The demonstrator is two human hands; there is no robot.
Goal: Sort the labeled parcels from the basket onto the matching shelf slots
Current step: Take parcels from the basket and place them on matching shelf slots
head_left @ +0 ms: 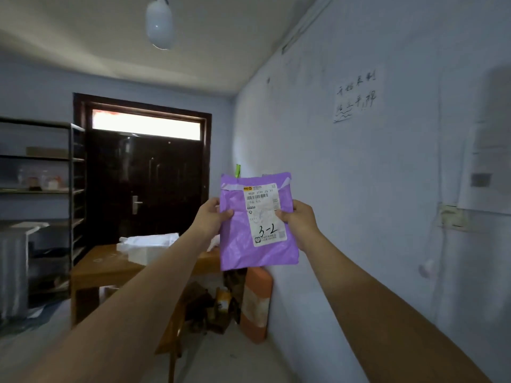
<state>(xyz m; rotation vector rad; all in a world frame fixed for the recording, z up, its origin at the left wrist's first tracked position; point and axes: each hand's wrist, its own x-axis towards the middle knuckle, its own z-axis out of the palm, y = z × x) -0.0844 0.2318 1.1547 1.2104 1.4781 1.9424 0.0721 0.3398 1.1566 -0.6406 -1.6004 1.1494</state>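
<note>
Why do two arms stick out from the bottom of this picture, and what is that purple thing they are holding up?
The camera sits on a person's head, so you see their own arms reaching forward. The left hand and right hand each grip a side of a flat purple plastic parcel. Its white paper label has "3-2" handwritten on it, probably the shelf slot it belongs to. Behind are a brown wooden table with white bags, and a dark metal shelf rack on the left.

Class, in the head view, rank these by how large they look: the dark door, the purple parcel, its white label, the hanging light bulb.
1. dark door
2. purple parcel, though held close to the camera
3. white label and light bulb look alike; unranked.
</note>
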